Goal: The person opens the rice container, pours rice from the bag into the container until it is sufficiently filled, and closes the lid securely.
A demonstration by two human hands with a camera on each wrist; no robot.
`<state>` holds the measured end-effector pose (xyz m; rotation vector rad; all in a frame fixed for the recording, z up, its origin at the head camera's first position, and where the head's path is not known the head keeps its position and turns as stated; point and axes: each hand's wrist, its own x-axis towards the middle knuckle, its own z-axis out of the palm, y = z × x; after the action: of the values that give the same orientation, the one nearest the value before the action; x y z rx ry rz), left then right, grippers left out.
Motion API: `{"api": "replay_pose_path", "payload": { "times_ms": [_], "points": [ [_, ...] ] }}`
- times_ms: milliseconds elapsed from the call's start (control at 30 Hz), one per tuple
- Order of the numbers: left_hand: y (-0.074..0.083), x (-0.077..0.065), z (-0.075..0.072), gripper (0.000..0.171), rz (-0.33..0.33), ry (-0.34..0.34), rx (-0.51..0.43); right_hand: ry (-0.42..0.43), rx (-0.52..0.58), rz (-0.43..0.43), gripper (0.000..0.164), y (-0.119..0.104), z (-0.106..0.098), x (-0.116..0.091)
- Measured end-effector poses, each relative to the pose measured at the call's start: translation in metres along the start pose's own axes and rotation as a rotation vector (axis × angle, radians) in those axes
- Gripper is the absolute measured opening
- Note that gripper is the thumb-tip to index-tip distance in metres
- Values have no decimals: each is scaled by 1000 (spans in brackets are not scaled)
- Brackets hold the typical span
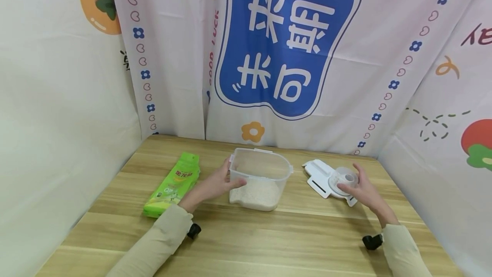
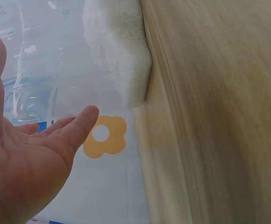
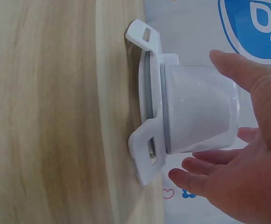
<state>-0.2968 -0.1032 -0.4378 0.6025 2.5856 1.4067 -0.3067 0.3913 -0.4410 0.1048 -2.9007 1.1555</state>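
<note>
A clear plastic container [image 1: 258,166] without a lid stands mid-table, its lower part filled with white rice [image 1: 256,193]. My left hand [image 1: 215,181] is spread round its left corner, thumb by the front wall and fingers towards the back. In the left wrist view the fingers look fairly straight beside the clear wall; whether they touch it I cannot tell. To the right lies a white lid [image 1: 320,178] with a clear cup [image 3: 201,109] standing on it. Around this cup my right hand [image 1: 361,189] is spread, thumb on one side and fingers on the other; contact is unclear.
A green bag [image 1: 173,185] with printed writing lies left of the container, close to my left forearm. The wooden table [image 1: 269,243] ends at a printed cloth [image 1: 184,97] at the back, with cloth on both sides. A small black device sits at each wrist.
</note>
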Motion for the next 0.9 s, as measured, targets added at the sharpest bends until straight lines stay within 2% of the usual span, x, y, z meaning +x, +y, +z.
{"api": "replay_pose_path", "payload": {
  "times_ms": [233,567,900],
  "points": [
    [-2,1,1,101,5,1,7,-31,70,30,117,13,5,-1],
    [0,0,0,100,-4,0,-17,-3,86,20,122,21,14,4],
    [0,0,0,102,7,-8,-5,4,61,17,111,21,16,6]
  ]
}}
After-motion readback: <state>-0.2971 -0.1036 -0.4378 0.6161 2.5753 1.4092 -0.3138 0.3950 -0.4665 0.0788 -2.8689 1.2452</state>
